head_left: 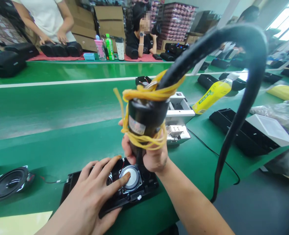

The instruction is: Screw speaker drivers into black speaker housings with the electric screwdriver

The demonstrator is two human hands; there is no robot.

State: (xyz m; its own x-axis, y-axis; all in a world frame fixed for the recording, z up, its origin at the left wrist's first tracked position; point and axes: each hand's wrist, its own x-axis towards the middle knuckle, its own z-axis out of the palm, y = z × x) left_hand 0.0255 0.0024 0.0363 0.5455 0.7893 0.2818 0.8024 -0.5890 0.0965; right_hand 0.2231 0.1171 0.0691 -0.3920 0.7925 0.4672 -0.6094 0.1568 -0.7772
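Note:
A black electric screwdriver, wrapped in yellow bands, stands upright in my right hand, its fingers closed around the lower body. Its tip points down at the far right part of a black speaker housing; I cannot see the exact contact. My left hand grips that housing from the left, thumb at the near edge and fingers stretched across the top. One fingertip rests on a small round speaker driver with a pale cone. A second driver is mostly covered by my fingers.
A thick black cable arches from the screwdriver down the right side. Behind stands a white screw-feeder-like machine beside a yellow bottle. A loose larger speaker lies left. Two people work across the green bench.

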